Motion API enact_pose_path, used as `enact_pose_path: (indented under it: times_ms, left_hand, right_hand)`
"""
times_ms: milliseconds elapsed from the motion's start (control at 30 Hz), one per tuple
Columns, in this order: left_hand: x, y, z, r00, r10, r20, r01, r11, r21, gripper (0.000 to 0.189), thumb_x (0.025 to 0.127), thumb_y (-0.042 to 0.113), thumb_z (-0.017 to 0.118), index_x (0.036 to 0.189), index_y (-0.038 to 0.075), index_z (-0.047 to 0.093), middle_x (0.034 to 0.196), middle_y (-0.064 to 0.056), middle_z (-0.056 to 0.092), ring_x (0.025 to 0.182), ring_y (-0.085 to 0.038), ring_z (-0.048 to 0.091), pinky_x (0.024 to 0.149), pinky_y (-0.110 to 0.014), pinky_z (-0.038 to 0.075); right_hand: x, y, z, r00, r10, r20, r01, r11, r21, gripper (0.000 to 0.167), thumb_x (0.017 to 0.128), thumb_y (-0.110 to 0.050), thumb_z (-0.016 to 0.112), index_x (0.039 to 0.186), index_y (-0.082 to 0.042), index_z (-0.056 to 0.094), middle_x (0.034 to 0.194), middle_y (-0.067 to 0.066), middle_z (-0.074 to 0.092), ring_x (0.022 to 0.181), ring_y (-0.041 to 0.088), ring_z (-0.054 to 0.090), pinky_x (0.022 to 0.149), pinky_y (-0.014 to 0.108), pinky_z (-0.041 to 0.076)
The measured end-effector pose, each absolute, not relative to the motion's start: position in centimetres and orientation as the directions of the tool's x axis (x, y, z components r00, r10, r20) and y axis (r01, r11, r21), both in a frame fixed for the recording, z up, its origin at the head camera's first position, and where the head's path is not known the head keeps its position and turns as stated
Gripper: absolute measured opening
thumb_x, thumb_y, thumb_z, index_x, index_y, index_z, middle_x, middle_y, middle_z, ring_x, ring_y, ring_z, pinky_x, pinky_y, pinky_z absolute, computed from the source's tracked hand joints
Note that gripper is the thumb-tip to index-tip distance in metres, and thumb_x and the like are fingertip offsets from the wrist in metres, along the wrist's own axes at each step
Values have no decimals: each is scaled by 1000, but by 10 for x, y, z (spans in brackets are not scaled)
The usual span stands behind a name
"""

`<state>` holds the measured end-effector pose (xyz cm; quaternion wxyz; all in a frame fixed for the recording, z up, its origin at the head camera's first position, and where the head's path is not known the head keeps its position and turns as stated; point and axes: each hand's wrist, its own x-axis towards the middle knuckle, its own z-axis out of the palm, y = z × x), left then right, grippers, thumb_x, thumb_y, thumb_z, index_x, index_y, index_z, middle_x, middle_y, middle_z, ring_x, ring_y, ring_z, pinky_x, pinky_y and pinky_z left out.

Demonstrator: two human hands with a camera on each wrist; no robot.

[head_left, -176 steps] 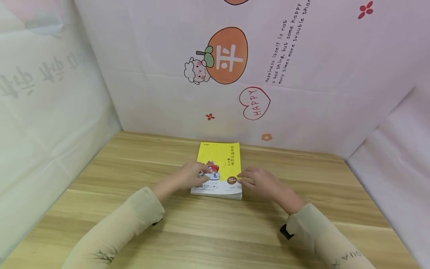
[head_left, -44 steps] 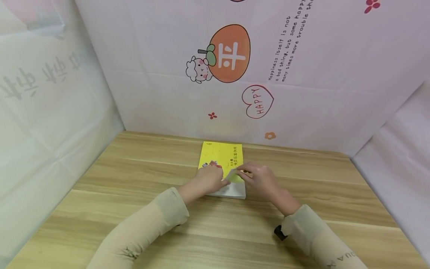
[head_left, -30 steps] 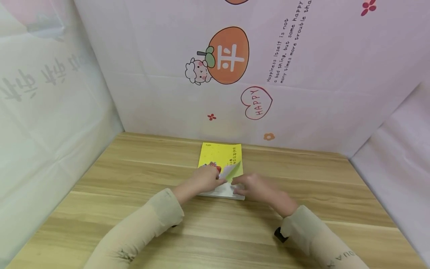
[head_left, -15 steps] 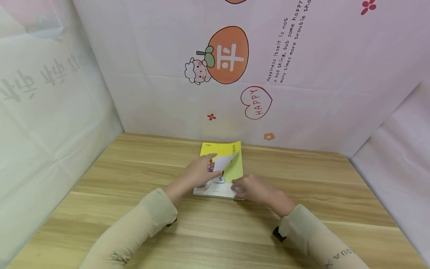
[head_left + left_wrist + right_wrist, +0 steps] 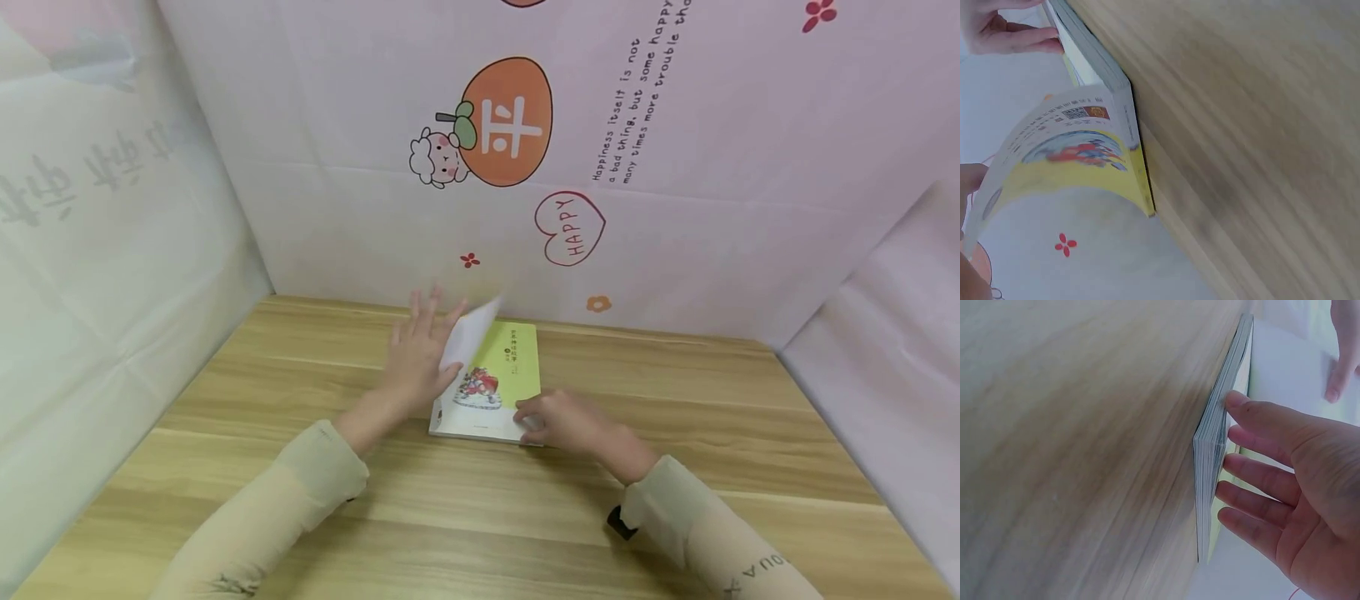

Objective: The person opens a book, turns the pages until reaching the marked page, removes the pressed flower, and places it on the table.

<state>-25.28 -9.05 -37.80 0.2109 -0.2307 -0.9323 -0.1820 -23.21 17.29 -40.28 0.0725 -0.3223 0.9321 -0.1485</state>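
Observation:
A paperback book [image 5: 480,421] lies on the wooden table with its front cover [image 5: 467,337] lifted and curving to the left. Under it shows a pale green title page [image 5: 517,358] with a red and blue picture. My left hand [image 5: 417,358], fingers straight and spread, carries the raised cover at its free edge; the cover's yellow and white outside [image 5: 1079,153] faces the left wrist view. At the book's lower right corner rests my right hand [image 5: 566,421]. In the right wrist view its thumb and loosely extended fingers [image 5: 1260,475] touch the page edges [image 5: 1216,431].
The wooden table [image 5: 465,508] extends around the book on all sides. Close behind the book rises a white printed cloth [image 5: 360,225] with an orange fruit, a sheep and a heart. Plain cloth walls [image 5: 127,275] stand at left and right.
The front cover, flat at first, has been peeled up from the right and swung leftward, baring the title page. My left hand has moved left with it; the right hand stays at the lower right corner.

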Motion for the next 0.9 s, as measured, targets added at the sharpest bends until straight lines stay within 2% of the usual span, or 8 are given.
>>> enact_pose_path:
  times_ms: [67,133,233,400,533,667,767,900]
  left_hand:
    - [-252,-97,-375,-797,370,477,506,841,192,86,90,24,81,161,14,34,171,-17,-2,154,-44,-6,114,-74,9]
    - [-252,-104,-375,-788,381,484,492,862,122,80,91,26,79,159,14,39,171,-17,-2,154,-44,-7,114,-75,6]
    - [-252,-113,-376,-772,384,507,453,891,15,72,91,29,79,155,15,48,170,-19,6,154,-47,1,111,-78,11]
    - [-252,-124,-379,-777,393,492,421,905,-58,64,92,26,76,151,13,53,169,-19,16,153,-48,8,110,-78,19]
    - [-253,-126,-381,-832,415,367,427,903,-53,62,99,28,68,155,13,46,170,-18,13,154,-45,5,114,-74,17]
    - [-254,-125,-385,-870,442,217,454,891,6,61,104,33,58,159,12,40,171,-16,8,155,-43,2,115,-74,9]
    - [-255,-124,-387,-875,461,146,473,879,58,62,106,36,56,159,11,38,171,-15,8,155,-43,1,114,-75,7]
    - [-256,-123,-390,-873,481,80,486,870,81,65,106,38,56,160,10,35,171,-14,10,155,-42,2,115,-75,10]
  right_hand:
    - [-232,172,-403,-784,-619,-43,-573,749,-334,28,85,-17,85,111,-7,78,131,16,68,118,32,66,86,40,56]
    - [-232,172,-403,-786,-616,-45,-569,750,-338,28,86,-17,85,111,-7,78,131,16,68,119,31,66,86,39,56]
    - [-232,171,-403,-780,-624,-39,-578,743,-337,29,85,-18,86,110,-6,78,131,16,68,118,32,66,86,39,56]
    - [-232,169,-403,-779,-625,-43,-580,746,-328,29,85,-19,85,111,-7,78,131,16,68,118,33,66,86,40,56]
    - [-232,170,-403,-777,-628,-39,-584,742,-329,29,86,-19,85,111,-7,78,131,17,68,117,33,66,86,40,56]
    - [-232,171,-403,-774,-632,-38,-586,738,-336,29,86,-19,85,111,-7,78,131,17,68,116,32,67,85,40,56]
    - [-233,171,-403,-771,-636,-38,-591,736,-330,29,85,-19,86,111,-7,79,131,16,68,116,31,67,85,39,56]
    - [-233,172,-404,-762,-647,-29,-608,730,-311,31,84,-20,87,111,-8,79,130,16,68,116,32,67,84,38,56]
